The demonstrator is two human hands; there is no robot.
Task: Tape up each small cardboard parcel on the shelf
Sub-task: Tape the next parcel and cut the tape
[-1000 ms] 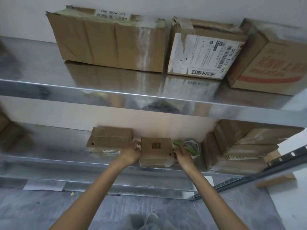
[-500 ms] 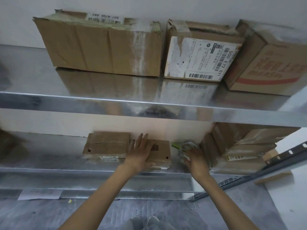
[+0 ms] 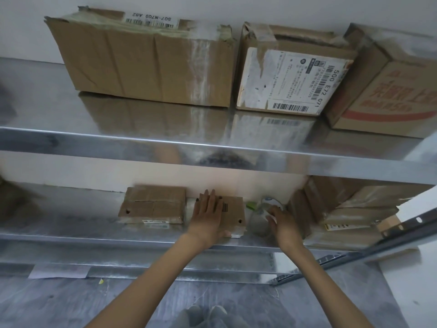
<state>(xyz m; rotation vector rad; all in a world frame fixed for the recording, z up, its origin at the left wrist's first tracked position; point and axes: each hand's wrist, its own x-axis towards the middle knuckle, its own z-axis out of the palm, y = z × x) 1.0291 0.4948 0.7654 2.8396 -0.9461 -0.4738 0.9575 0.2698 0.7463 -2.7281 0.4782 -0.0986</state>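
Note:
A small cardboard parcel (image 3: pixel 233 213) with a printed barcode lies on the lower metal shelf (image 3: pixel 71 228). My left hand (image 3: pixel 207 214) rests flat on its top, fingers straight. Just left of it lies a second flat parcel (image 3: pixel 153 207). To the right sits a roll of clear tape (image 3: pixel 267 205) with a green part; my right hand (image 3: pixel 282 221) reaches onto it, fingers curled at the roll. How firmly it grips is blurred.
Stacked cardboard boxes (image 3: pixel 340 204) crowd the lower shelf's right end, close to my right hand. The upper shelf (image 3: pixel 212 152) overhangs the work spot and carries three larger boxes (image 3: pixel 146 60). A slotted metal upright (image 3: pixel 402 226) runs at the right.
My left hand moved from the parcel's side onto its top and now lies flat there. My right hand left the parcel and reached right to the tape roll.

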